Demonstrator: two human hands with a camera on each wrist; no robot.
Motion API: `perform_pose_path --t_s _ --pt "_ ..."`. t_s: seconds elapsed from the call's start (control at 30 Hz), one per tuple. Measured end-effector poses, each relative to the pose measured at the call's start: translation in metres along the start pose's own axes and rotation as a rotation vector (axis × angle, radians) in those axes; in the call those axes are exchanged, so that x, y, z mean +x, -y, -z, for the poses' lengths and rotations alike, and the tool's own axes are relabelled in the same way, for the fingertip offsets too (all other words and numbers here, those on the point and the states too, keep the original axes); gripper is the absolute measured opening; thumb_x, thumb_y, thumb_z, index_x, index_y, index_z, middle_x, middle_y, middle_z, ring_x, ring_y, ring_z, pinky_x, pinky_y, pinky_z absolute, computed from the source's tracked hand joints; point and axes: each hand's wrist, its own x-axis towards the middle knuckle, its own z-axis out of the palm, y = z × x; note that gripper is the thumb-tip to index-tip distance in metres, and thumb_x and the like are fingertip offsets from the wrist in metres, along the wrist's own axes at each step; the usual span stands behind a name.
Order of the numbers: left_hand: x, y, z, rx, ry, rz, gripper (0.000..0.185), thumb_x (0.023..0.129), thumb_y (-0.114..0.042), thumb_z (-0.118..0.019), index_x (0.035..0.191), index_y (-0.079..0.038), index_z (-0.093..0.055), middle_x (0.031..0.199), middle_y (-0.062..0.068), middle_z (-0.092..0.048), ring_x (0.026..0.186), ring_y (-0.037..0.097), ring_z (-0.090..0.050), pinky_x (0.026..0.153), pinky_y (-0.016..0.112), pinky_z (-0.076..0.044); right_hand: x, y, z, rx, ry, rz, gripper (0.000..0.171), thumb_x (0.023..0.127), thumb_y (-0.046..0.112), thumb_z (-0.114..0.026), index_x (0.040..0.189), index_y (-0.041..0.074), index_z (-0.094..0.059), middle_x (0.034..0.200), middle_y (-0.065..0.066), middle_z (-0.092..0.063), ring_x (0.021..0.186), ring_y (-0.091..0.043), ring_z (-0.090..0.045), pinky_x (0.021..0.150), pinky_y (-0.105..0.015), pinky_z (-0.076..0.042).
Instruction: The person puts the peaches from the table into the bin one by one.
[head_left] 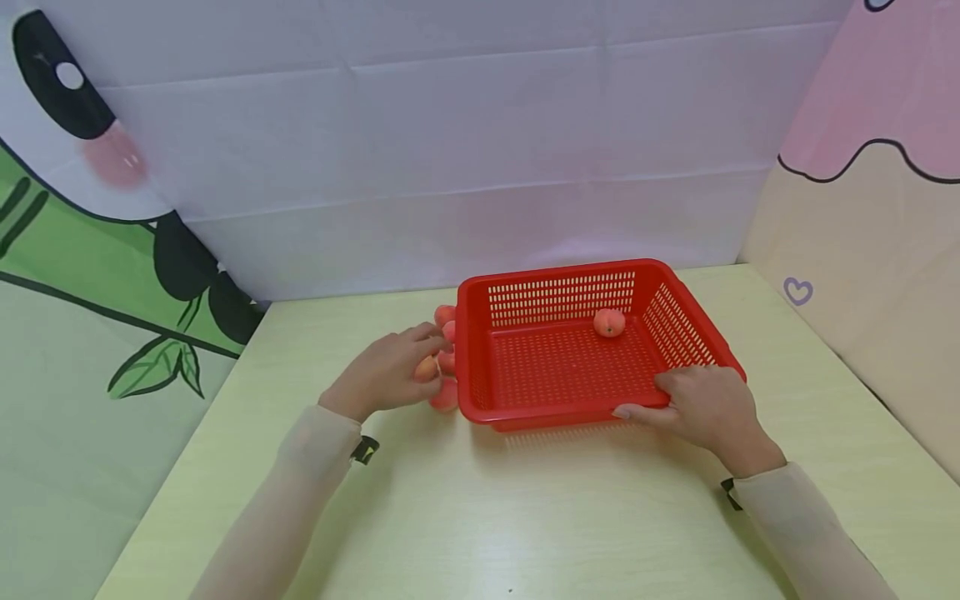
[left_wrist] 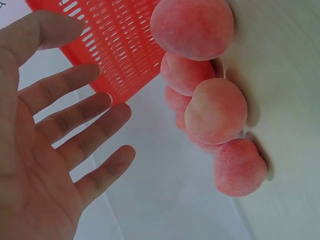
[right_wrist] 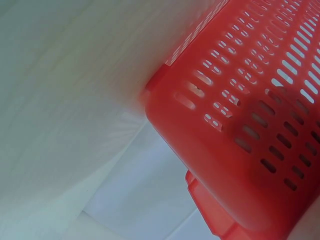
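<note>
A red plastic basket (head_left: pixel 555 371) with slotted walls stands toward the back of the table. One pinkish peach (head_left: pixel 609 322) lies inside it, near the back right. My right hand (head_left: pixel 708 408) grips the basket's front right rim, thumb along the front edge and fingers over the inside. At the basket's left side, several peaches (head_left: pixel 444 396) are bunched on the table, some partly hidden behind my left hand (head_left: pixel 390 371). That hand hovers beside them, and the left wrist view shows its fingers spread and the palm bare, apart from a pale orange peach (left_wrist: pixel 216 110).
The pale wooden table (head_left: pixel 525 517) meets a whitish cloth backdrop (head_left: pixel 480 150) close behind the basket. Printed cloth panels flank it, with a green and black drawing (head_left: pixel 195 333) at left and a beige one (head_left: pixel 862 333) at right.
</note>
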Motion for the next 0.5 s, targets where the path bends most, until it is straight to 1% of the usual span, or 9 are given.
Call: perform_pose_path --t_s 0.1,0.2,0.33,0.43,0.5 --pt "-0.0007 0.0006 -0.0025 -0.004 -0.001 -0.017 0.045 0.091 -0.024 -0.072 0.135 -0.014 -0.070 0.131 0.003 -0.065 0.104 0.028 -0.068 0.089 0.045 -0.059 -0.0001 0.0004 0.0005 0.000 0.003 -0.004 0.080 0.086 0.098 -0.032 0.059 0.024 -0.025 0.057 0.013 -0.014 0.054 -0.006 -0.016 0.050 -0.028 -0.014" --pt "-0.0013 0.0014 -0.0048 -0.012 -0.005 -0.034 0.043 0.091 -0.023 -0.072 0.132 -0.014 -0.072 0.131 0.004 -0.065 0.106 0.028 -0.068 0.089 0.044 -0.059 -0.0002 0.0009 0.0011 0.000 0.015 -0.011 0.079 0.086 0.098 -0.035 0.060 0.024 -0.025 0.057 0.013 -0.015 0.054 -0.006 -0.016 0.050 -0.028 -0.014" --pt "-0.0024 0.0011 -0.0073 -0.023 0.001 -0.039 0.045 0.091 -0.022 -0.073 0.136 -0.015 -0.070 0.131 0.004 -0.064 0.104 0.027 -0.068 0.087 0.041 -0.060 -0.0003 0.0016 0.0019 0.001 0.021 -0.015 0.079 0.086 0.097 -0.037 0.060 0.024 -0.025 0.057 0.013 -0.016 0.054 -0.006 -0.017 0.050 -0.028 -0.014" --pt "-0.0033 0.0009 -0.0086 -0.031 0.003 -0.051 0.046 0.091 -0.022 -0.074 0.136 -0.015 -0.070 0.128 0.006 -0.066 0.099 0.027 -0.069 0.084 0.039 -0.060 -0.0002 0.0020 0.0022 0.003 0.019 -0.013 0.079 0.086 0.097 -0.036 0.060 0.024 -0.025 0.057 0.013 -0.015 0.054 -0.006 -0.017 0.050 -0.028 -0.014" --pt "-0.0033 0.0012 -0.0099 -0.039 0.002 -0.064 0.045 0.092 -0.022 -0.076 0.136 -0.016 -0.069 0.127 0.005 -0.066 0.099 0.026 -0.068 0.083 0.037 -0.059 0.0000 0.0020 0.0023 0.003 0.015 -0.011 0.079 0.086 0.098 -0.035 0.060 0.024 -0.025 0.057 0.013 -0.015 0.055 -0.006 -0.016 0.050 -0.028 -0.014"
